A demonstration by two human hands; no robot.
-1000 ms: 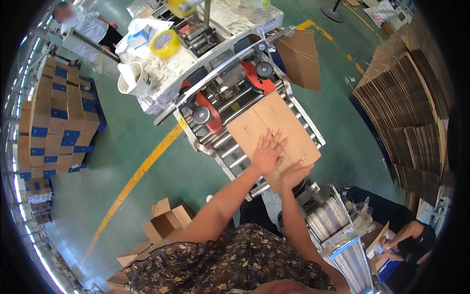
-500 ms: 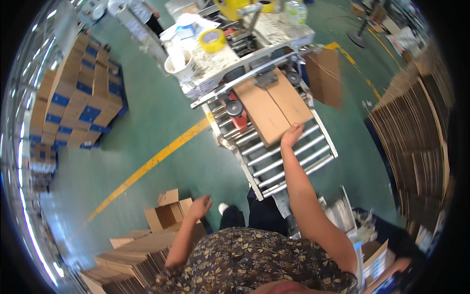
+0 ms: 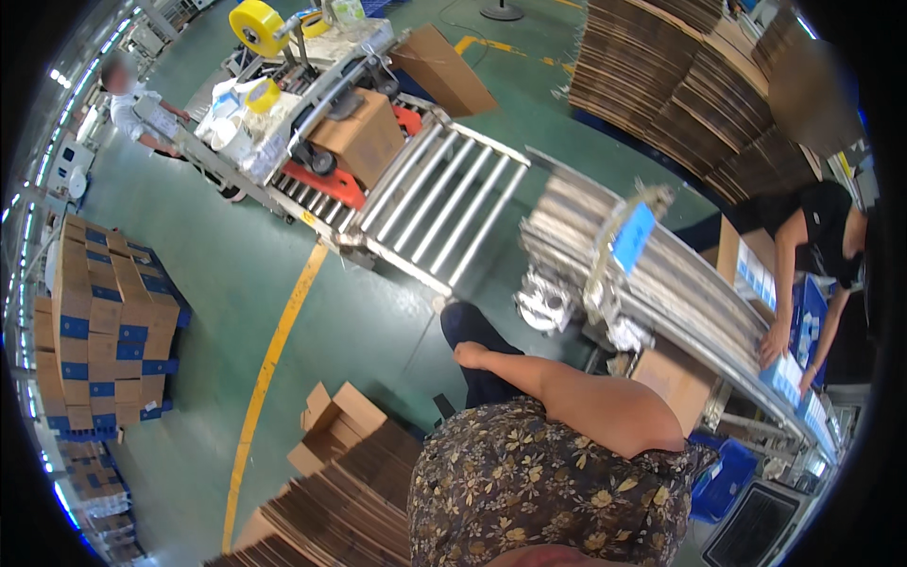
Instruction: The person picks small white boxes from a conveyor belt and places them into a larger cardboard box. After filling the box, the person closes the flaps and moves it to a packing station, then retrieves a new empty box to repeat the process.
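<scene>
Standing facing the rollers, we have the brown, upright, boxy cardboard carton (image 3: 364, 142) at approx. 11 o'clock of our bare right hand (image 3: 470, 354), well apart from it. Carton sits betw. orange-red side guides (image 3: 326, 184), upper end partly behind the grey metal crossbar (image 3: 338, 92). Long axis: can't tell, too much hidden. Silver metal roller table (image 3: 441, 199) lies at 12 o'clock, betw. hand & carton; its rollers run approx. 1 to 7.

Right is nearest of what shows; left hand out of view, so can't tell its state or hold. R forearm crosses our front, pointing approx. 9–10 o'clock; upper arm foreshortened, elbow bend hard to judge. R hand over dark trouser leg (image 3: 472, 326), contact unclear; nothing seen in it, finger curl too small to tell. Open-topped brown cardboard box (image 3: 361, 408) at 8 o'clock, near stacked flat brown cardboard (image 3: 350, 482).
</scene>
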